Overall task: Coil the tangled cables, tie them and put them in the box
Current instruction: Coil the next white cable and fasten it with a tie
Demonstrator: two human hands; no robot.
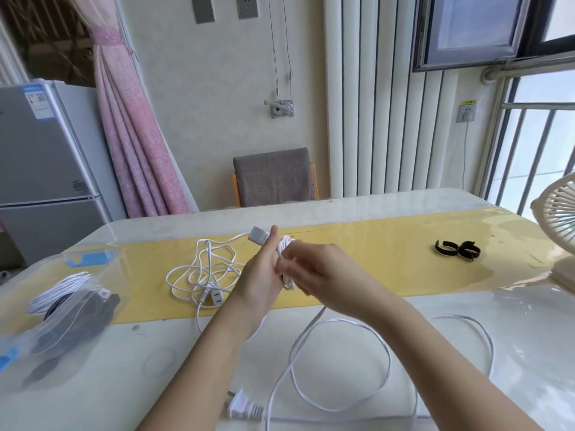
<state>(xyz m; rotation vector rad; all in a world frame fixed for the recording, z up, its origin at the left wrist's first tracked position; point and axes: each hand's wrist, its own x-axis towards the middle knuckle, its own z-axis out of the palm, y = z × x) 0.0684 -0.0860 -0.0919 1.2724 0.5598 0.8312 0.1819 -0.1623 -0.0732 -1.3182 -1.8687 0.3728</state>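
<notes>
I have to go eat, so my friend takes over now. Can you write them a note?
Left hand grips a part-wound coil. Right hand at the coil, blurred; grip unclear.
Its loose length and plug lie on the table. A tangled cable lies on the mat, ties to its right. Box at left holds coiled cables.
Left: finish winding, tie, box it; then the tangled cable.

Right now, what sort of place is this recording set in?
Probably a room in a home: a small fridge beside a pink curtain, and a padded chair at the table.
</notes>
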